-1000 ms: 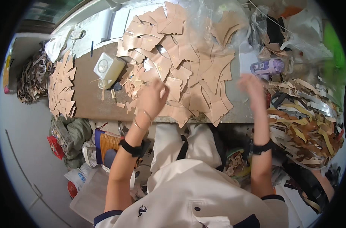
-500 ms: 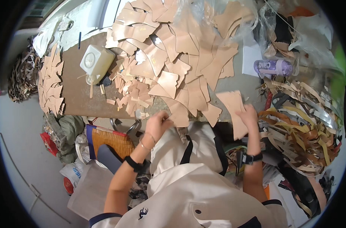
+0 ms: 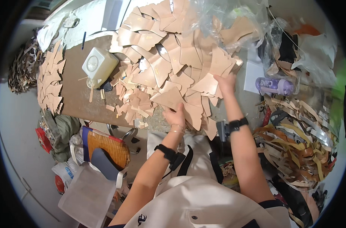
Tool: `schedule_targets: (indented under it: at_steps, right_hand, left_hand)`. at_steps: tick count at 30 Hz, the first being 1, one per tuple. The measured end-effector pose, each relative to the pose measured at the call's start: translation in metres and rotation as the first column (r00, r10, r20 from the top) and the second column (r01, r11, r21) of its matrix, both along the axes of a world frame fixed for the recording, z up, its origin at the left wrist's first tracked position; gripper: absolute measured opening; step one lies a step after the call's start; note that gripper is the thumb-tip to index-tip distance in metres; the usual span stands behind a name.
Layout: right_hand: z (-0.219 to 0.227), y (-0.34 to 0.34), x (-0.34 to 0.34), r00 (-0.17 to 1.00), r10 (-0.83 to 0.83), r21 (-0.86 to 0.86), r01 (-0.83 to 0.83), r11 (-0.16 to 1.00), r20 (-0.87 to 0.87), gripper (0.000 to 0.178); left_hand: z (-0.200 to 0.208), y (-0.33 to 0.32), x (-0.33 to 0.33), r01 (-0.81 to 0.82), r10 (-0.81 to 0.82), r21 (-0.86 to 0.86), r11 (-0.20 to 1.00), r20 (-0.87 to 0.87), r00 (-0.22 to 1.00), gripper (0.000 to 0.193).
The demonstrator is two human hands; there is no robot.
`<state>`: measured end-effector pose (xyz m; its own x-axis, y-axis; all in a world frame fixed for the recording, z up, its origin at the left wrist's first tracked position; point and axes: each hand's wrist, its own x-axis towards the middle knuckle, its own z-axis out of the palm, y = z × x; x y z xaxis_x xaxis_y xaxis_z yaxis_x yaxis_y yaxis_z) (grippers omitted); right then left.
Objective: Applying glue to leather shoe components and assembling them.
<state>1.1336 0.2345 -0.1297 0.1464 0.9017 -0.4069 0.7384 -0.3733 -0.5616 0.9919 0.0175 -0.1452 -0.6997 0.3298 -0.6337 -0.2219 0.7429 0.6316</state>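
Note:
Tan leather pieces with wavy ends lie overlapping in a large pile (image 3: 150, 40) on the table. At the pile's near edge, my left hand (image 3: 175, 116) is closed, its thumb and fingers at the lower edge of a leather piece (image 3: 168, 97). Farther right, my right hand (image 3: 226, 84) grips another tan leather piece (image 3: 215, 65) at its near side, over the right part of the pile. The fingertips of both hands are partly hidden.
Small tan strips (image 3: 137, 100) are heaped left of the pile. Beyond them stand a white plastic container (image 3: 99, 62) and a glue pot with a stick (image 3: 92, 84). More leather pieces (image 3: 51, 79) line the left edge. A purple bottle (image 3: 275, 86) and leather scraps (image 3: 306, 140) are at right.
My right hand has moved from the table's near right edge up and left over the pile, carrying its leather piece. My left hand has shifted right along the pile's near edge.

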Motion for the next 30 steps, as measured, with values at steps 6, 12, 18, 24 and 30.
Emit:
schedule_targets:
  at_steps: [6, 12, 18, 24, 30]
  right_hand:
    - [0.037, 0.014, 0.103, 0.775, -0.191, -0.209, 0.077, 0.975, -0.603, 0.079]
    - [-0.019, 0.024, 0.118, 0.986, 0.065, -0.127, -0.085, 0.988, -0.156, 0.064]
    - [0.069, -0.026, 0.04, 0.916, 0.219, -0.074, -0.206, 0.976, 0.337, 0.065]
    - [0.097, -0.058, 0.062, 0.792, 0.3, -0.025, -0.34, 0.94, 0.532, 0.055]
    - [0.096, -0.024, 0.097, 0.884, 0.266, 0.023, -0.298, 0.954, 0.383, 0.049]
  left_hand:
    - [0.13, -0.047, -0.024, 0.039, -0.151, 0.237, 0.971, 0.477, 0.866, 0.098]
    - [0.147, 0.012, -0.092, 0.382, -0.434, 0.329, 0.863, 0.099, 0.895, 0.029]
    - [-0.01, 0.12, -0.189, 0.173, -0.137, 0.261, 0.95, -0.15, 0.979, 0.048]
    - [0.031, 0.154, -0.167, 0.181, -0.073, 0.251, 0.951, -0.385, 0.92, 0.071]
    - [0.092, 0.129, -0.186, 0.016, -0.137, 0.422, 0.906, 0.257, 0.957, 0.03]
